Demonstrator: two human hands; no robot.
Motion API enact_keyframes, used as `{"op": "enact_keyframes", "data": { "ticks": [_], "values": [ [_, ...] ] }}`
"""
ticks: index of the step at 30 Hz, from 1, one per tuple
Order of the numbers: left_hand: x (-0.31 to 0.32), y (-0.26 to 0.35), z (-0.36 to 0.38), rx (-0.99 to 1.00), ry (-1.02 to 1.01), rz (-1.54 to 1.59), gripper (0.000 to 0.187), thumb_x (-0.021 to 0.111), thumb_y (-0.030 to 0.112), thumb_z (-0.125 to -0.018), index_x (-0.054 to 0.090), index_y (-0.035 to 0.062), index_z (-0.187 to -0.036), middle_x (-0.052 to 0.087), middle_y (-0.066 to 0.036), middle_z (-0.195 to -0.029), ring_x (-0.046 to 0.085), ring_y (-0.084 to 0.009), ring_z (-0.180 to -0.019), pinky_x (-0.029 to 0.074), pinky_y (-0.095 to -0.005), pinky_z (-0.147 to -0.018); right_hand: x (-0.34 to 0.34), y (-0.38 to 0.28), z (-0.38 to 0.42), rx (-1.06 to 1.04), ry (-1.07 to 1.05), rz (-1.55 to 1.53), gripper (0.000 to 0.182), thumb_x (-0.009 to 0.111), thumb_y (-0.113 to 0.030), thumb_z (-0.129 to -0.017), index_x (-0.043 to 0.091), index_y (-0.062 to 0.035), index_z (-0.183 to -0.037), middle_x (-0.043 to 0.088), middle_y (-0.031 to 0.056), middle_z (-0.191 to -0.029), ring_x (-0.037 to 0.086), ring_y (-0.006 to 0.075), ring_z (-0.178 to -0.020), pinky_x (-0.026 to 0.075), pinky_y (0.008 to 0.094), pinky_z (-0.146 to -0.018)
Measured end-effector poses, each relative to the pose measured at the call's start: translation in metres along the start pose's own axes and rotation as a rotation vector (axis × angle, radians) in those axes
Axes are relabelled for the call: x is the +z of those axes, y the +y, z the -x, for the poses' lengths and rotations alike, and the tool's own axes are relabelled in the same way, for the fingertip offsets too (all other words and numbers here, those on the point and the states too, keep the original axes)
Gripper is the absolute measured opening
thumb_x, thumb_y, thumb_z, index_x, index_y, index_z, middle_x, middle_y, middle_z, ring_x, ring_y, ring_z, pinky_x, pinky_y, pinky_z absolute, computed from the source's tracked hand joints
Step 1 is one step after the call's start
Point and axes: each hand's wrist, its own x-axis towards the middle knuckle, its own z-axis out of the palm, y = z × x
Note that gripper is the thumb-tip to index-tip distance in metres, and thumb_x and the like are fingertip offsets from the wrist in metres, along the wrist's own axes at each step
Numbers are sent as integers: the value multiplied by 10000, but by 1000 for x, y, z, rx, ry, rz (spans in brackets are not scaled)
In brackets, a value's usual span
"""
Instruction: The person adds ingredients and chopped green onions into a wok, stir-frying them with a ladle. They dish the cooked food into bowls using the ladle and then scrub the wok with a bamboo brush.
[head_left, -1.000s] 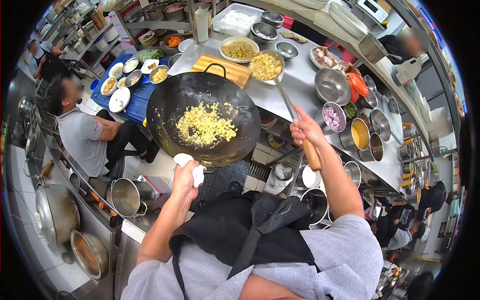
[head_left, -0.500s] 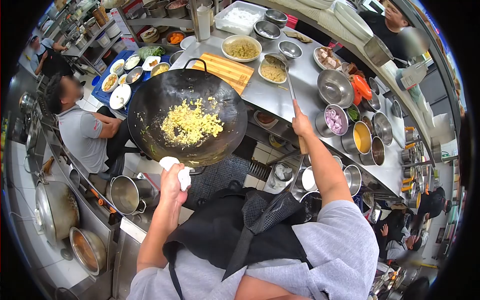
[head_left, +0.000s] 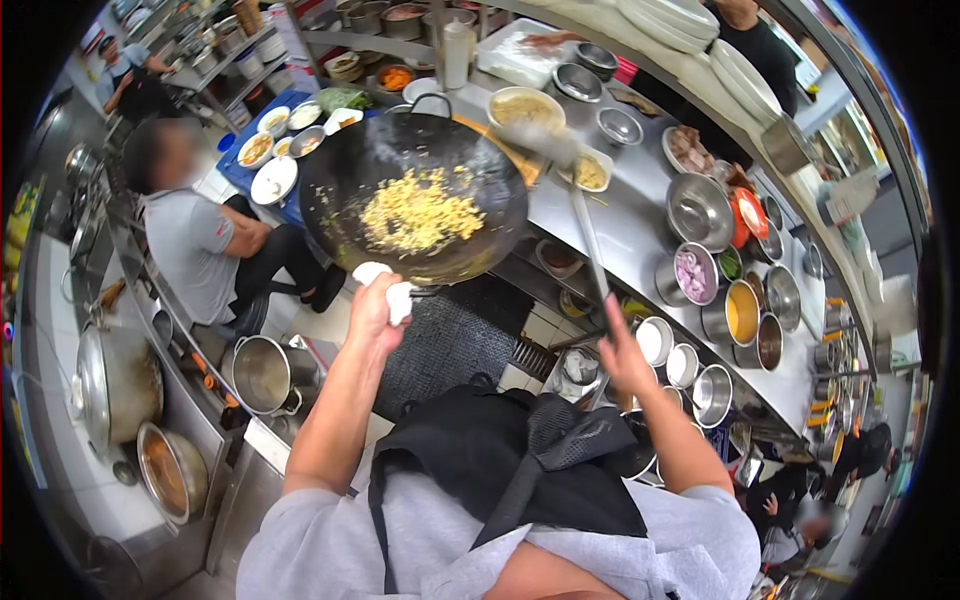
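A wide, round-sided wok (head_left: 345, 165) of dark metal is held tilted in front of the person, its inner wall worn smooth and glossy in patches. Loose, crumbly yellow food (head_left: 420, 212) with small green flecks is spread across its middle. At the near rim, a crumpled white cloth (head_left: 399, 303) is pressed against the handle by the left hand (head_left: 372, 308), its fingers closed around the soft folds. The wok is carried just beyond that hand, well to the left of the right hand (head_left: 625, 355). By the right hand, a long metal ladle (head_left: 588, 235) is gripped low on its shaft; the fingers are blurred, so their exact wrap cannot be told. The ladle's head is smeared by motion above the brushed steel table (head_left: 637, 170), near a pale dish (head_left: 592, 172) of yellowish food. Part of a striped wooden board (head_left: 518, 165) is seen beside the wok's rim. Farther right, chopped purple pieces are contained in a round steel pot (head_left: 692, 275), and smooth orange liquid in another pot (head_left: 741, 312) beside it.
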Motion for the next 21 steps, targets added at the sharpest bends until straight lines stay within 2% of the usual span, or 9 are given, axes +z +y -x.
{"op": "enact_keyframes", "data": {
  "ticks": [1, 3, 6, 9, 13, 17, 18, 19, 21],
  "values": [
    [-5, -2, -3, -30, -49, 42, 85, 617, 154, -879, 548, 109, -897, 560, -9, -647, 532, -146, -465, 360, -303, -369, 11, 0, 10, 125, -158, -45, 829, 555, -72, -890, 146, -255, -1587, 534, 278, -1368, 557, 505, -1154, 456, 514, -983],
    [-7, -9, -1, -94, -91, 107, 84, 617, 136, -860, 548, 99, -888, 567, -17, -664, 538, -144, -484, 389, -303, -393, 28, 2, 9, 82, -312, 30, 832, 565, -71, -883, 163, -281, -1581, 526, 272, -1374, 555, 502, -1151, 455, 521, -1002],
    [-3, -25, -1, 164, -58, -122, 102, 595, 123, -842, 527, 76, -902, 553, -37, -653, 515, -154, -449, 386, -314, -351, 17, -24, -35, 42, -222, 11, 863, 572, -66, -876, 133, -303, -1581, 560, 296, -1308, 595, 525, -1049, 488, 539, -916],
    [-4, -36, -10, 207, -85, -162, 128, 604, 112, -828, 526, 71, -921, 557, -38, -666, 514, -150, -449, 389, -312, -354, 3, -57, -107, 177, -206, 189, 887, 557, -65, -867, 87, -297, -1584, 633, 340, -1110, 631, 517, -938, 496, 559, -848],
    [10, -39, 0, 221, -141, -120, 123, 618, 106, -812, 534, 77, -897, 561, -40, -671, 510, -145, -445, 386, -311, -353, 19, -64, -149, 46, -137, 223, 867, 526, -67, -864, 93, -289, -1583, 653, 332, -962, 643, 497, -856, 495, 567, -799],
    [20, -29, -11, 235, -105, -125, 83, 613, 103, -823, 541, 88, -861, 556, -25, -646, 506, -140, -439, 377, -305, -353, 0, -46, -107, -46, -385, 498, 859, 473, -33, -845, 140, -335, -1577, 672, 267, -930, 670, 431, -833, 521, 535, -780],
    [24, -19, -12, 177, -92, -98, 115, 593, 24, -809, 529, 65, -895, 529, -17, -652, 491, -131, -435, 373, -306, -357, -16, -32, -100, -56, -431, 601, 860, 475, -33, -844, 157, -363, -1573, 681, 247, -953, 680, 410, -829, 529, 525, -775],
    [23, -12, -13, 181, -84, -98, 115, 593, 24, -809, 529, 65, -895, 529, -17, -652, 491, -131, -435, 373, -306, -357, -30, 3, -98, -79, -388, 624, 862, 482, -22, -840, 206, -417, -1555, 690, 192, -936, 686, 373, -779, 546, 508, -749],
    [24, 1, -23, 110, -113, -110, 124, 589, 31, -815, 540, 59, -925, 546, -17, -676, 528, -131, -483, 404, -297, -394, -74, 24, -108, -102, -381, 795, 883, 492, 12, -813, 261, -435, -1538, 665, 151, -862, 680, 350, -773, 554, 485, -731]
  ]
}}
